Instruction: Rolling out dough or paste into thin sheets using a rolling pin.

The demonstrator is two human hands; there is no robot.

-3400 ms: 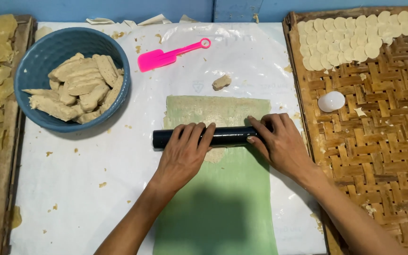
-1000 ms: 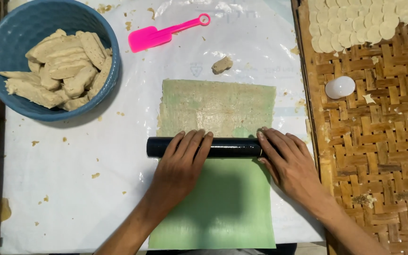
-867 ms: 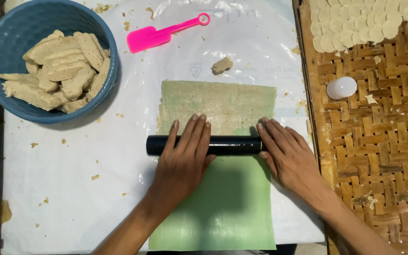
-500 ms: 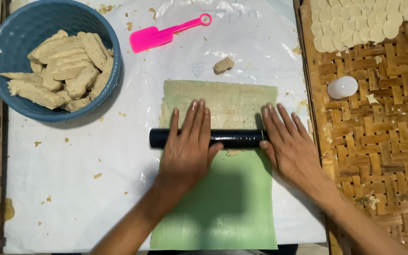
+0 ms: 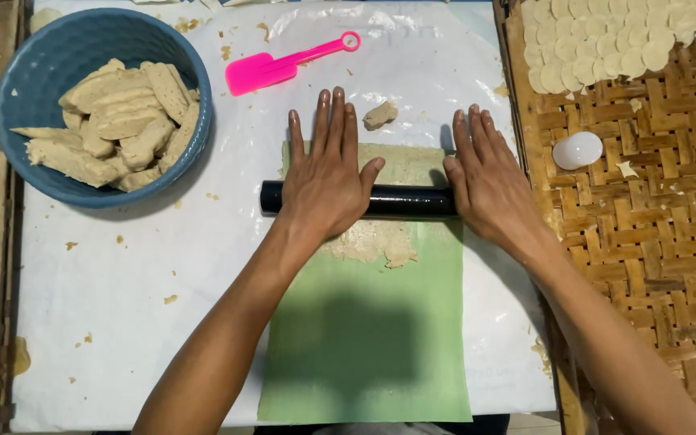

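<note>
Pressing flat, open hands, left and right, on a black roller over green sheet.

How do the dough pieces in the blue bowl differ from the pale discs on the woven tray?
The dough pieces are thick, long, tan slabs; the discs are thin, round and paler. The dough pieces are heaped loosely in the blue bowl; the discs lie flat in overlapping rows on the woven tray. The pieces have rough, uneven edges; the discs look cleanly cut. Both look like the same doughy material.
</note>
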